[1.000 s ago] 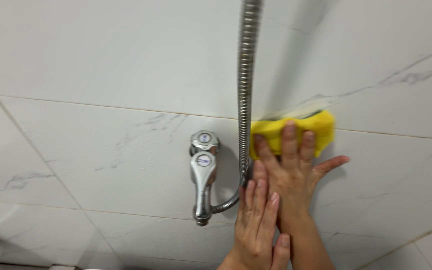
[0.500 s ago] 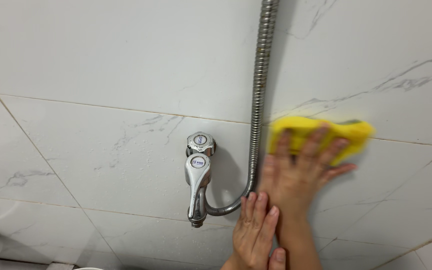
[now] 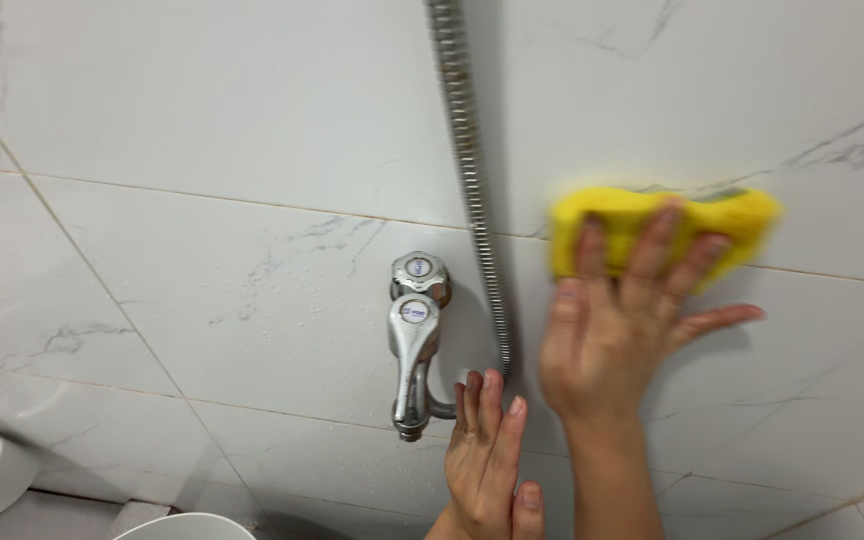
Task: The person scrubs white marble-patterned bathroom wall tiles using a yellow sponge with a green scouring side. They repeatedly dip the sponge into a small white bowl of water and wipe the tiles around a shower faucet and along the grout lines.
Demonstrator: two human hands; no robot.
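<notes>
Yellow sponge (image 3: 664,228) sits flat on the white wall tile (image 3: 252,100), w/ the right hand (image 3: 617,340) spread wide over it, fingers pressing it to the wall, not curled round it. It's blurred, just right of the metal shower hose (image 3: 467,180) and approx on the grout line. Left hand (image 3: 487,460) lies open, palm to the wall, below the hose, holding nothing, close beside the chrome tap (image 3: 414,340). A white bowl rim (image 3: 187,525) shows bottom left. Risk, as a judgement: the tile looks wet, so the flat-pressed sponge could slip out from under the fingers, or the knuckles could knock the hose or tap lever.
</notes>
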